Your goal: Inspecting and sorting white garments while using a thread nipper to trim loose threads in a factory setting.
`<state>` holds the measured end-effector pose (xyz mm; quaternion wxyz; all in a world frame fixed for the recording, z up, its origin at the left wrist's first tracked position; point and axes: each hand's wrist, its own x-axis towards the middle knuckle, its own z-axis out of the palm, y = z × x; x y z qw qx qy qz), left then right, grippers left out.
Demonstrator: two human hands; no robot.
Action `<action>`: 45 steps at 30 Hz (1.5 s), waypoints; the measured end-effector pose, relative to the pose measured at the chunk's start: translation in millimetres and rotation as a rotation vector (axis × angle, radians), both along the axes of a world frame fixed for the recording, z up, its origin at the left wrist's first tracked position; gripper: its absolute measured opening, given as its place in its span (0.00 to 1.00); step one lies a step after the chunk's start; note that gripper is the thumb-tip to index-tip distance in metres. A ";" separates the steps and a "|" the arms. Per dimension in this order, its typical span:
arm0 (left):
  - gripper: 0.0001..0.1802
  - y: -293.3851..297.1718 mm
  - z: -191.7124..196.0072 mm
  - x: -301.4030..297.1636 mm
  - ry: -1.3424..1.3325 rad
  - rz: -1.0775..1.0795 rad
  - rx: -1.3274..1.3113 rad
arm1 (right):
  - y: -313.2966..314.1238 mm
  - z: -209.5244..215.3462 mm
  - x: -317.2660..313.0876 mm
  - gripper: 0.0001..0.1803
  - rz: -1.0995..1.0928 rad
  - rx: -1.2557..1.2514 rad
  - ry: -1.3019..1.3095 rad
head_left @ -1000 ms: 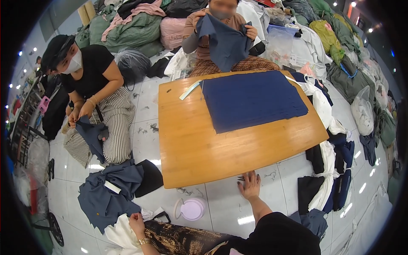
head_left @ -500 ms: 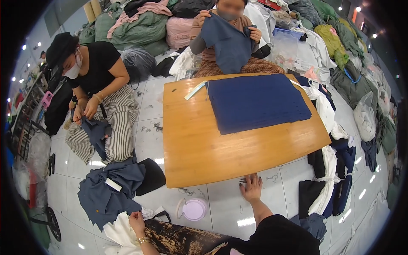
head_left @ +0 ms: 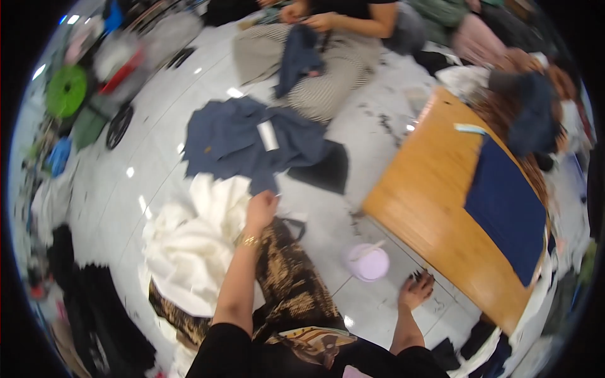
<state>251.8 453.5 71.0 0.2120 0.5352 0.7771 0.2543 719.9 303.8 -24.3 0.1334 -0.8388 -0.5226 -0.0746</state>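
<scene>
In the head view the left hand (head_left: 261, 209) reaches forward over the person's patterned lap and closes its fingers on the lower edge of a navy garment (head_left: 252, 140) that lies spread on the white tiled floor (head_left: 151, 170); a gold bracelet (head_left: 249, 240) sits on that wrist. The garment carries a small white tag (head_left: 268, 135) near its middle, and a black cloth (head_left: 322, 170) lies just beside it on the right. Under and to the left of the hand sits a heap of white fabric (head_left: 189, 246), touching the patterned skirt (head_left: 291, 283). The right hand (head_left: 416, 291) is pressed flat on the floor with fingers spread, holding nothing, just short of the near corner of a low wooden table (head_left: 428, 208). A lilac round tub (head_left: 367, 262) with a stick across it stands on the floor between the two hands, near the right one. On the table a dark blue cloth (head_left: 505, 214) is laid flat toward the far side. Beyond the navy garment another person (head_left: 328, 75) sits on the floor in striped trousers, both hands on a dark blue piece. At the table's far end a second seated person (head_left: 529, 107) holds up a dark garment; this part is blurred. Dark clothes (head_left: 94, 315) are piled at lower left.
</scene>
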 end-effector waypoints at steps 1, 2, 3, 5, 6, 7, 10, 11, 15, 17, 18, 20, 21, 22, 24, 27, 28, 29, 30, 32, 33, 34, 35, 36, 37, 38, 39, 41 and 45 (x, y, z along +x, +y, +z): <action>0.10 -2.3 -0.1 -1.7 -0.042 0.039 -0.006 | 2.9 5.8 -5.4 0.31 -0.017 -0.047 0.008; 0.11 -9.1 -0.1 -6.3 -0.091 0.069 -0.001 | 3.3 1.3 -9.2 0.31 0.031 -0.054 0.009; 0.11 -16.1 1.0 -11.8 -0.090 0.108 -0.004 | 2.8 -2.8 -9.7 0.30 0.037 -0.047 -0.014; 0.11 -19.7 0.7 -15.8 -0.082 0.111 -0.055 | 2.1 -5.6 -9.8 0.30 0.031 -0.079 -0.022; 0.11 -16.0 -2.4 -18.0 -0.081 0.129 -0.059 | 1.2 -4.4 -9.2 0.30 0.048 -0.084 -0.021; 0.11 -11.5 -8.4 -20.2 -0.143 0.129 -0.064 | 0.2 -3.0 -6.7 0.30 0.039 -0.087 -0.007; 0.10 13.9 -22.2 -28.5 -0.209 0.158 -0.060 | -2.0 -1.1 -2.8 0.30 0.034 -0.110 -0.023; 0.10 24.8 -24.1 -27.9 -0.245 0.192 0.025 | -2.1 -1.7 -0.7 0.30 0.043 -0.108 -0.027; 0.09 76.3 -15.8 -10.3 -0.314 0.226 0.212 | 1.0 5.4 -3.7 0.30 0.041 -0.102 -0.011; 0.10 103.3 -11.7 2.4 -0.301 0.236 0.206 | -1.6 1.1 -1.4 0.30 0.031 -0.109 -0.001; 0.10 115.7 -9.8 9.2 -0.281 0.256 0.203 | -2.0 -0.6 0.1 0.29 0.033 -0.115 0.013; 0.15 135.0 -2.8 20.6 -0.224 0.251 0.099 | -0.2 4.5 -5.4 0.29 0.014 -0.127 0.008; 0.18 144.1 -4.3 25.7 -0.147 0.340 -0.008 | 0.4 6.1 -8.1 0.30 0.003 -0.136 0.008; 0.21 152.3 -6.5 31.4 -0.071 0.425 -0.116 | -0.5 5.2 -7.2 0.30 -0.003 -0.138 0.003; 0.25 159.3 -11.1 38.9 -0.078 0.485 -0.208 | -3.7 1.6 -4.2 0.29 -0.027 -0.150 0.007; 0.21 151.5 -36.7 32.2 -0.084 0.464 -0.205 | -3.2 5.0 -7.8 0.29 -0.015 -0.148 0.021; 0.21 148.7 -40.6 31.2 -0.083 0.459 -0.208 | -2.5 6.4 -8.6 0.29 -0.020 -0.151 0.022; 0.19 143.0 -44.9 31.3 -0.130 0.394 -0.130 | -2.1 8.1 -9.4 0.29 -0.018 -0.173 0.028; 0.17 135.1 -49.9 32.9 -0.178 0.331 -0.053 | -1.6 9.1 -10.6 0.29 -0.015 -0.197 0.034; 0.15 109.0 -45.4 60.4 -0.338 0.219 -0.136 | -3.7 10.8 -7.5 0.28 -0.041 -0.208 0.013; 0.15 90.4 -55.6 68.4 -0.429 0.166 -0.188 | -2.8 10.3 -9.2 0.28 -0.042 -0.213 0.006; 0.16 66.0 -79.7 69.7 -0.497 0.111 -0.187 | 0.5 8.6 -14.3 0.28 -0.029 -0.218 0.018; 0.17 46.2 -80.5 86.1 -0.516 0.083 -0.206 | -2.2 7.1 -9.5 0.28 -0.005 -0.190 0.005; 0.17 33.6 -81.0 94.2 -0.527 0.073 -0.227 | -4.6 5.3 -5.0 0.28 0.021 -0.163 -0.008; 0.17 21.3 -77.5 96.4 -0.484 0.048 -0.293 | -4.3 3.4 -3.7 0.29 0.003 -0.190 0.001; 0.18 15.3 -71.5 98.5 -0.445 0.019 -0.357 | -3.5 2.0 -3.4 0.29 -0.004 -0.200 -0.006; 0.20 11.7 -65.4 98.2 -0.337 -0.035 -0.407 | -3.2 1.3 -2.8 0.29 0.001 -0.167 -0.019; 0.21 8.4 -55.6 94.5 -0.151 -0.128 -0.381 | -1.3 1.1 -4.9 0.29 0.010 -0.142 -0.024; 0.23 35.5 -9.2 74.6 0.168 -0.215 -0.488 | 0.6 4.3 -6.5 0.29 -0.021 -0.183 -0.004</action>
